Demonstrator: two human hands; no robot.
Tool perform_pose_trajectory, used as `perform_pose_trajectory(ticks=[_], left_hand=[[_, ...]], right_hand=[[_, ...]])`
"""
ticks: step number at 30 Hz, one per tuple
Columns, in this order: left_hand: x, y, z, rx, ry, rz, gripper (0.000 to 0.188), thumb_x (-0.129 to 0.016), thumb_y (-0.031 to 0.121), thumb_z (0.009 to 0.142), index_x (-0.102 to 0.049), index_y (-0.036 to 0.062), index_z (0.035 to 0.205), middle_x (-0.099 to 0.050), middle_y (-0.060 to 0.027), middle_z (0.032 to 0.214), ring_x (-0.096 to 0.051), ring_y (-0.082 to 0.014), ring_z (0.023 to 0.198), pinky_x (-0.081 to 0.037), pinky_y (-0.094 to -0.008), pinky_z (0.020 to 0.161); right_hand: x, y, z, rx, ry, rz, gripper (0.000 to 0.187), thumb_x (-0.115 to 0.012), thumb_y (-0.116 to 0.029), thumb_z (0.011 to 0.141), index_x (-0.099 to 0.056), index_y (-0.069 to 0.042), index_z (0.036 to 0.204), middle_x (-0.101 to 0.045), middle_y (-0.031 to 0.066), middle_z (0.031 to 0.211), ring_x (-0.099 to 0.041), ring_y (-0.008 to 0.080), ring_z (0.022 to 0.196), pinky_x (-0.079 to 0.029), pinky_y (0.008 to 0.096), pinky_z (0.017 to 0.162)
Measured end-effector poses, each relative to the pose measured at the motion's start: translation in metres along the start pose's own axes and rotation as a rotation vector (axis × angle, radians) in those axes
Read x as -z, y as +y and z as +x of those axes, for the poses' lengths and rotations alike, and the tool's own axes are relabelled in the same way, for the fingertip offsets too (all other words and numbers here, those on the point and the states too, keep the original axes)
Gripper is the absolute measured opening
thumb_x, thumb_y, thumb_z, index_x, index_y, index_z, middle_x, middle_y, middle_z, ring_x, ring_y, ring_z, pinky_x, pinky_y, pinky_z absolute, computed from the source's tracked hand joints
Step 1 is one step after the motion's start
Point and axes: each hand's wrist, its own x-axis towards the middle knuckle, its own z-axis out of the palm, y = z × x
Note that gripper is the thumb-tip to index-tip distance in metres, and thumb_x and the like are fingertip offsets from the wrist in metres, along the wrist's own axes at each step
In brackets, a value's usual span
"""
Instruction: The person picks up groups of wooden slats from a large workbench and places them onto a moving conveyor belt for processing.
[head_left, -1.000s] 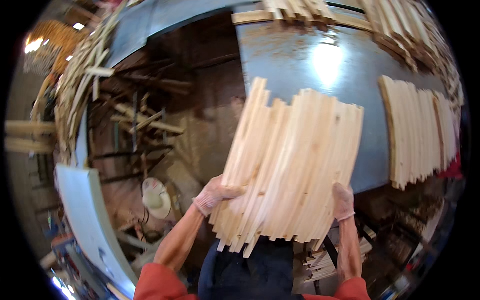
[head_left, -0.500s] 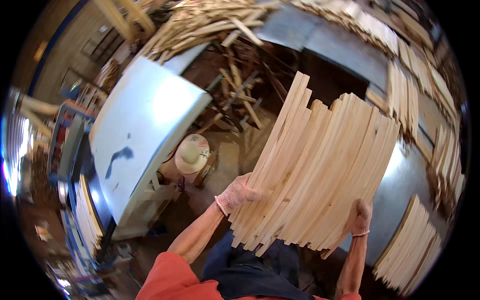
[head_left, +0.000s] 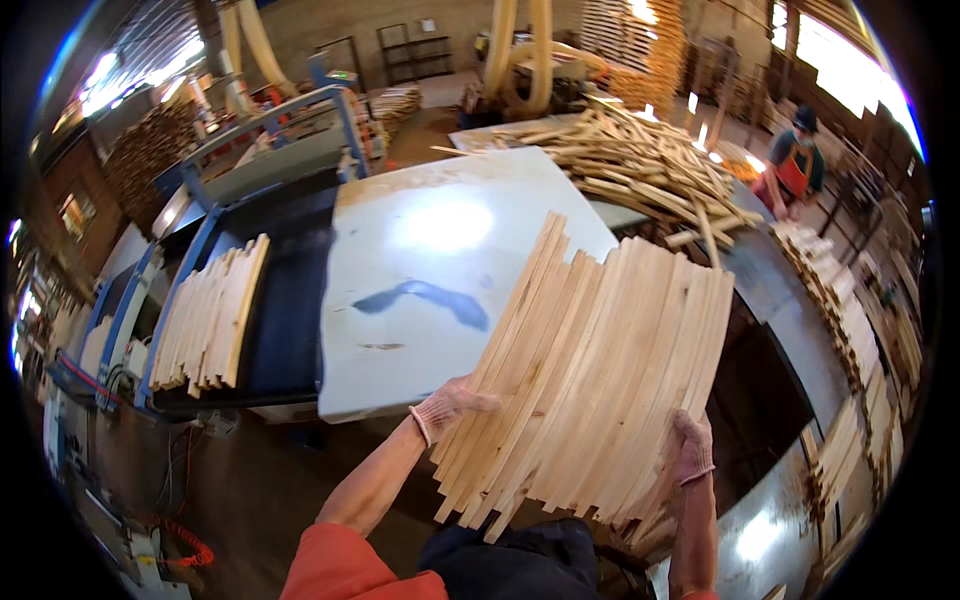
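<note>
A broad row of pale wooden strips (head_left: 600, 380), laid side by side with uneven ends, is held up in front of my body. My left hand (head_left: 455, 407), in a knitted glove, grips the row's left edge with the thumb on top. At the right edge my gloved right hand (head_left: 692, 445) squeezes the strips from the side, thumb on top. The fingers of both hands are partly hidden beneath or behind the wood. The strips' far ends overlap the view of a pale, shiny tabletop (head_left: 400, 290) with a dark smear.
Left of the tabletop, a blue-framed machine with a black belt (head_left: 290, 290) carries another row of strips (head_left: 212, 315). Loose sticks (head_left: 650, 165) lie heaped at the back. Metal benches (head_left: 790, 290) with more strips curve along the right. A person (head_left: 795, 165) stands at the far right.
My view and body have turned left, bringing the belt machine and pale tabletop more to the front. Both hands still hold the row of strips, which now reaches toward the tabletop.
</note>
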Motion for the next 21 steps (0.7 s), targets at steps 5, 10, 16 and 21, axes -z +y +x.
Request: perform_pose_trajectory(ticks=[5,10,16,21], left_hand=[[0.132,-0.019,-0.052,0.103,0.232,-0.161,0.065,-0.089,0.023,0.086,-0.066,-0.002,0.141,-0.076,-0.0165,0.125,-0.076,-0.0273,0.109,-0.063,-0.0442,0.096],[0.197,0.01,-0.076,0.281,0.488,-0.044,0.067,-0.085,0.026,0.091,-0.06,0.0005,0.148,-0.073,-0.0157,0.129,-0.074,-0.0265,0.113,-0.063,-0.043,0.096],[0.264,0.013,-0.06,-0.031,0.649,0.063,0.092,-0.089,0.034,0.089,-0.043,-0.0005,0.161,-0.07,-0.021,0.135,-0.071,-0.0275,0.121,-0.058,-0.0423,0.104],[0.316,0.067,-0.031,0.264,0.71,0.652,0.099,-0.079,0.059,0.09,-0.042,0.0017,0.162,-0.065,-0.0239,0.143,-0.068,-0.0326,0.127,-0.053,-0.0408,0.112]], right_hand=[[-0.137,0.052,0.068,-0.202,-0.251,-0.1,0.053,-0.079,-0.006,0.089,-0.062,0.004,0.137,-0.075,0.0132,0.122,-0.075,0.0243,0.104,-0.063,0.0382,0.094],[-0.242,0.089,0.106,-0.321,-0.203,-0.237,0.057,-0.082,0.001,0.085,-0.055,0.006,0.135,-0.072,0.0169,0.119,-0.074,0.0276,0.099,-0.065,0.0415,0.087],[-0.32,0.118,0.156,-0.359,-0.275,-0.295,0.057,-0.081,0.0,0.086,-0.053,0.007,0.135,-0.072,0.0196,0.117,-0.074,0.0306,0.097,-0.066,0.0454,0.087],[-0.375,0.142,0.198,-0.366,-0.303,-0.167,0.057,-0.08,0.0,0.087,-0.051,0.005,0.135,-0.071,0.0195,0.113,-0.075,0.0305,0.094,-0.066,0.0452,0.085]])
